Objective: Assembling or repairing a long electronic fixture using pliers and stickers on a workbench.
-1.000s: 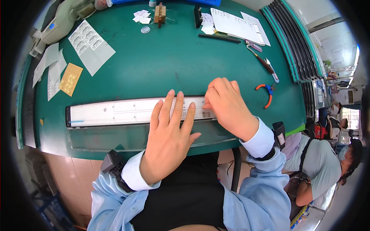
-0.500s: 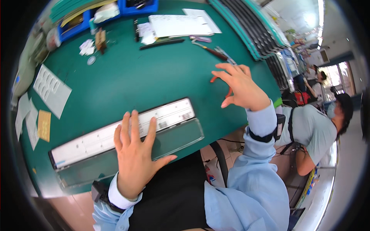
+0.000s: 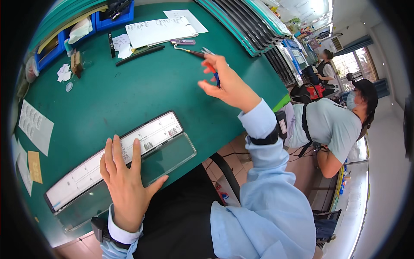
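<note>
A long, narrow case (image 3: 64, 190) with a black rim lies at the table's near edge, its clear lid (image 3: 174, 157) folded back toward me. White printed strips (image 3: 161, 129) line the inside. My left hand (image 3: 127, 185) rests across strips and lid with its fingers spread. Farther right, my right hand (image 3: 230, 84) hovers by a pair of scissors with its fingers apart and slightly curled. The scissors' metal blades (image 3: 208, 51) show beyond the fingers, and parts of their red and blue handles (image 3: 217, 79) appear between them; the rest is hidden.
A dark-handled hooked tool (image 3: 189, 51), a purple tool (image 3: 183, 42), a black pen (image 3: 140, 55) and a notepad (image 3: 159, 32) lie toward the back. Blue bins (image 3: 114, 19) stand far left; stacked frames (image 3: 241, 26) stand far right. A masked person (image 3: 330, 125) is at right.
The whole view has swung right, so the table things sit farther left. My right thumb and fingers have drawn closer together over the scissors. The left hand stays on the case.
</note>
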A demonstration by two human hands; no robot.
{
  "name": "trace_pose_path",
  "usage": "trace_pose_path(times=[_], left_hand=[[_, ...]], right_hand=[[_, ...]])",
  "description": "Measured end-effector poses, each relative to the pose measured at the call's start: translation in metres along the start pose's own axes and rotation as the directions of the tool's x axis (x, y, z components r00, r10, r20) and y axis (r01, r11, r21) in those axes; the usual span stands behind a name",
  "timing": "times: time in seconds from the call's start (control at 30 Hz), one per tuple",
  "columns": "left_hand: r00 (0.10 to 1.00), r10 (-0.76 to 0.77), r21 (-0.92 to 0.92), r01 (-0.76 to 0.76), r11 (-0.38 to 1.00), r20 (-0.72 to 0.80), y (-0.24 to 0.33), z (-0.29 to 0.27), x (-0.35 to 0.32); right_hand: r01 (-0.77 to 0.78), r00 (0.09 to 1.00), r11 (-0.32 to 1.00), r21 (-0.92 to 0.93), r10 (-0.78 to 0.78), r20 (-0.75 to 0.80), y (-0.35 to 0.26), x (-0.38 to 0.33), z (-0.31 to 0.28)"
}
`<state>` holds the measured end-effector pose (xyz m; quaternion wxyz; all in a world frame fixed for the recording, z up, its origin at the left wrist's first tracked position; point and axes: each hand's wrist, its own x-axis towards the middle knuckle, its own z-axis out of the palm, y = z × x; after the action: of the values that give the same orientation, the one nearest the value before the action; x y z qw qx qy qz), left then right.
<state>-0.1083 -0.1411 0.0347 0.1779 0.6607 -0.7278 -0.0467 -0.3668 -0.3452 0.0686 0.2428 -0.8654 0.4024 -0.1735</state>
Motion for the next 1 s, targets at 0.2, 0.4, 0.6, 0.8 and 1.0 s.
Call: trace_pose_path(times=[0.2, 0.4, 0.6, 0.8, 1.0], left_hand=[[0.996, -0.05, 0.006, 0.05, 0.999, 0.068, -0.003, -0.002, -0.004], [0.997, -0.02, -0.044, 0.023, 0.999, 0.077, -0.002, -0.003, 0.003], [0.992, -0.062, -0.055, 0.069, 0.996, 0.108, -0.005, 0.0, 0.0], [0.986, -0.071, -0.059, 0.081, 0.995, 0.152, -0.006, -0.001, 0.001], [0.982, -0.076, -0.064, 0.089, 0.994, 0.172, -0.006, -0.002, 0.002]], right_hand=[[0.451, 0.865, 0.808, 0.38, -0.291, -0.409, -0.085, 0.014, 0.044], [0.632, 0.726, 0.43, 0.645, -0.038, -0.686, -0.105, 0.021, 0.085], [0.589, 0.754, 0.53, 0.61, -0.088, -0.651, -0.102, 0.015, 0.108], [0.619, 0.755, 0.535, 0.575, -0.205, -0.623, -0.105, 0.016, 0.114], [0.667, 0.709, 0.523, 0.531, -0.227, -0.668, -0.106, 0.014, 0.114]])
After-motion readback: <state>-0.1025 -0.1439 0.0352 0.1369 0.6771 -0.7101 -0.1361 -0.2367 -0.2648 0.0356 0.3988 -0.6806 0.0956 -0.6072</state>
